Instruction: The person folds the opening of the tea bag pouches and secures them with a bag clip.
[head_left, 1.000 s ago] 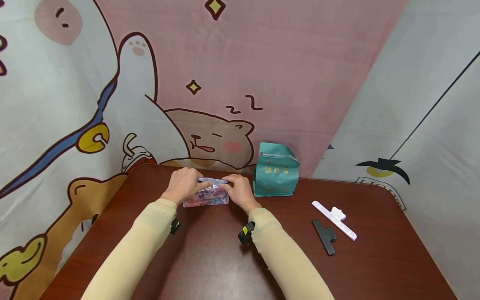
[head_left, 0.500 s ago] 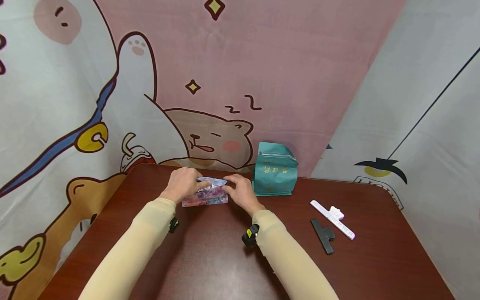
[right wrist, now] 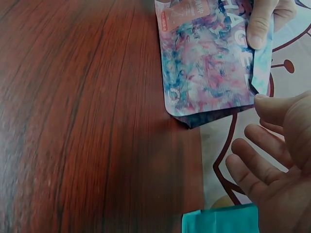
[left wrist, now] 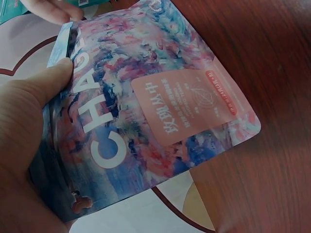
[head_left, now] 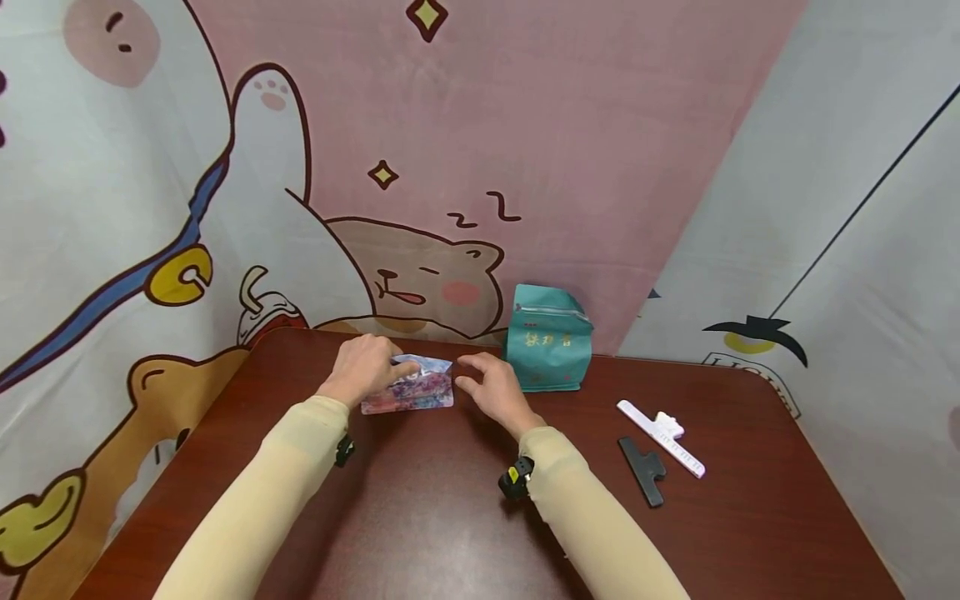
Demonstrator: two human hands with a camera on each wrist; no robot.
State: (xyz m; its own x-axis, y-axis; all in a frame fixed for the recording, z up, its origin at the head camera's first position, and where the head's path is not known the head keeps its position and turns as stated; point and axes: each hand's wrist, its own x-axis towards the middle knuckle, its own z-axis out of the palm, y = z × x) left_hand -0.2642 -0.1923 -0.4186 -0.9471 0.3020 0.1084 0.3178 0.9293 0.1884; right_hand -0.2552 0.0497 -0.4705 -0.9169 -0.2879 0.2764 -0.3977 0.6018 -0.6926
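Note:
A flat pouch (head_left: 422, 389) in marbled blue, pink and purple has its top edge folded over. Large white letters and a pink label (left wrist: 187, 104) mark its front in the left wrist view. My left hand (head_left: 366, 369) grips the folded top toward the left end, thumb pressed on the front and fingers hidden behind. Just off the pouch's right end is my right hand (head_left: 497, 392), its fingers spread and relaxed with nothing held. Seen from the right wrist, the right thumb (right wrist: 274, 108) lies right at the fold's corner.
A teal stand-up bag (head_left: 551, 342) with gold characters stands at the table's back edge, close behind the right hand. Farther right lie a white bag clip (head_left: 667, 440) and a black bag clip (head_left: 642, 472). A cartoon-printed cloth (head_left: 562, 150) hangs behind the brown table (head_left: 420, 508).
My right hand has let go of the pouch's folded right end and moved right, its fingers loosening. The left hand keeps its grip in place.

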